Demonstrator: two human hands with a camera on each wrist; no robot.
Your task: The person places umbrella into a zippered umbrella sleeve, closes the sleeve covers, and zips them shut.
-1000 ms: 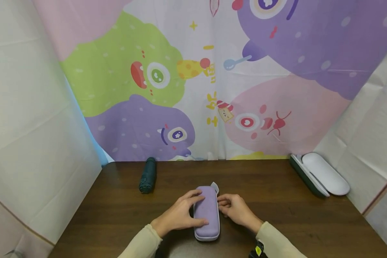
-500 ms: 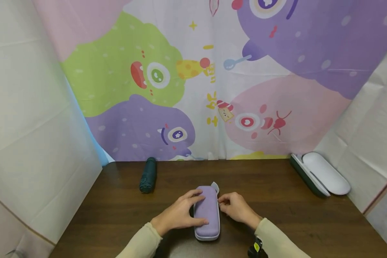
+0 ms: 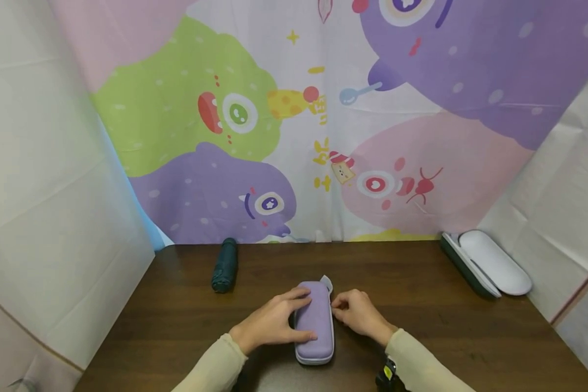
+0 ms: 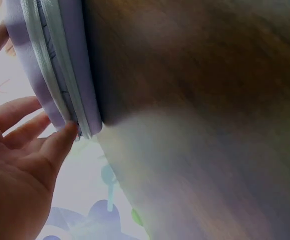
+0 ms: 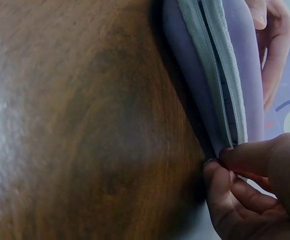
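Observation:
In the head view a long lilac zip case (image 3: pixel 319 310) lies lengthwise on the brown table, with a pale tab (image 3: pixel 326 283) at its far end. My left hand (image 3: pixel 269 322) holds the case from the left, thumb and fingertips on its lid. The left wrist view has one fingertip against the pale zipper band (image 4: pixel 47 62). On the right side my right hand (image 3: pixel 360 314) pinches at the zipper, thumb against forefinger. The right wrist view shows the zipper teeth parted along a dark slit (image 5: pixel 219 75) leading to those fingertips. They hide the zipper pull.
A dark green folded umbrella (image 3: pixel 225 267) lies at the back left of the table. An opened hard case (image 3: pixel 495 262), dark green outside and white inside, stands at the back right. Behind the table hangs a cartoon-print curtain (image 3: pixel 313 218).
My right hand has edged slightly toward the far end along the zipper side, its fingers drawn closer together. The left hand and the case look about the same.

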